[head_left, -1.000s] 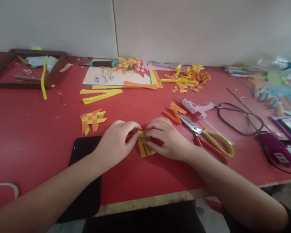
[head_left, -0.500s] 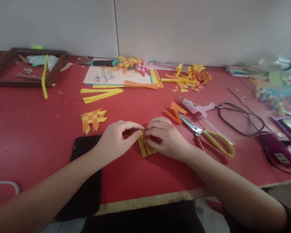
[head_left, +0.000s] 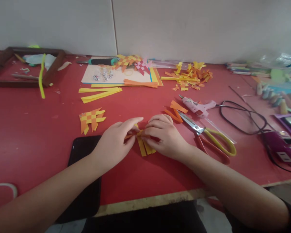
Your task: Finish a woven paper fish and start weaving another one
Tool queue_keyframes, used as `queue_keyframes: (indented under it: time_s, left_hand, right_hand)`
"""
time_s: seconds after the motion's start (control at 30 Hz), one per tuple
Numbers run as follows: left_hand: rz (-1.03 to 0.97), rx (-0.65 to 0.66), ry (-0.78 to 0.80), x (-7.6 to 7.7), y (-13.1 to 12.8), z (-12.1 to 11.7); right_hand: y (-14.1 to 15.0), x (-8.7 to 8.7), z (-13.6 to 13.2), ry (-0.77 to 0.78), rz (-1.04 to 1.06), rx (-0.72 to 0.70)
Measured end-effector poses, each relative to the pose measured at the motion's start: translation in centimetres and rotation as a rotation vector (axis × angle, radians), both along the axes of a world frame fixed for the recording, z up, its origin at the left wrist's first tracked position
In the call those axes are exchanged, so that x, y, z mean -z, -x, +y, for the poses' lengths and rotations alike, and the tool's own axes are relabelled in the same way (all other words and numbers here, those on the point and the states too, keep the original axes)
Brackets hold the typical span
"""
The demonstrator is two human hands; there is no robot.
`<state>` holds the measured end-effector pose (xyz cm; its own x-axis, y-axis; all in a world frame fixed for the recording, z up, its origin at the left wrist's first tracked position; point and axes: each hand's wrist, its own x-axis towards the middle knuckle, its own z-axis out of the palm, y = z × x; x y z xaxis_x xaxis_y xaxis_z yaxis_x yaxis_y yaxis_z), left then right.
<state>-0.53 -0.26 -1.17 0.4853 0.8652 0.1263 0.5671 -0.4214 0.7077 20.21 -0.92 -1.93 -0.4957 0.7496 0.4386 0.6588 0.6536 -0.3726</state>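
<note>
Paper strips: the yellow and orange strips (head_left: 142, 148) lay crossed and folded on the red table (head_left: 126, 184), between the two hands, near the front edge; yellow ends fanned toward the person.
Left hand: the left hand (head_left: 117, 137) pinched the work between thumb and fingers at its left side, the index finger lifted clear.
Right hand: the right hand (head_left: 163, 136) gripped the strips from the other side, fingers curled over them.
Woven fish: a yellow and orange checked fish (head_left: 92, 120) lay beyond the black phone (head_left: 87, 194), which ran under the left forearm.
Scissors: the scissors (head_left: 197, 129), one handle yellow and one red, lay right of the right hand, blades near some orange pieces (head_left: 178, 106).
Glue gun: a pink glue gun (head_left: 201, 107) rested just past the scissors.
Purple device: the purple device (head_left: 280, 147) at far right bore pale squares, perhaps a label, too blurred to read.
Back of table: yellow strips (head_left: 99, 94), a pale sheet (head_left: 87, 76) and a heap of cuttings (head_left: 192, 77).
</note>
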Motion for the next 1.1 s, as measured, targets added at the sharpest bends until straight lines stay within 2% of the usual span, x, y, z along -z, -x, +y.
queue_keyframes:
  time_s: [0.27,0.53,0.67,0.77,1.0,1.1]
  left_hand:
    - [0.039,-0.023,-0.046,0.0,0.0,0.1]
    - [0.112,-0.053,-0.192,-0.2,0.1,-0.3]
    - [0.194,0.018,-0.198,-0.6,0.2,-0.3]
    - [0.246,0.044,-0.263,-1.0,0.5,-0.4]
    - [0.391,0.314,-0.671,-1.6,1.4,-0.8]
    - [0.423,0.356,-0.741,-1.6,1.3,-1.1]
  right_hand:
    - [-0.1,-0.4,-0.1,-0.045,-0.058,-0.027]
    - [-0.4,-0.7,-0.3,-0.001,-0.154,-0.087]
    - [-0.4,-0.6,-0.3,-0.027,-0.159,-0.085]
    - [-0.3,-0.7,-0.4,-0.035,-0.161,-0.083]
    - [-0.1,-0.8,-0.6,0.0,-0.16,-0.07]
    - [-0.2,-0.6,-0.6,-0.011,-0.16,-0.075]
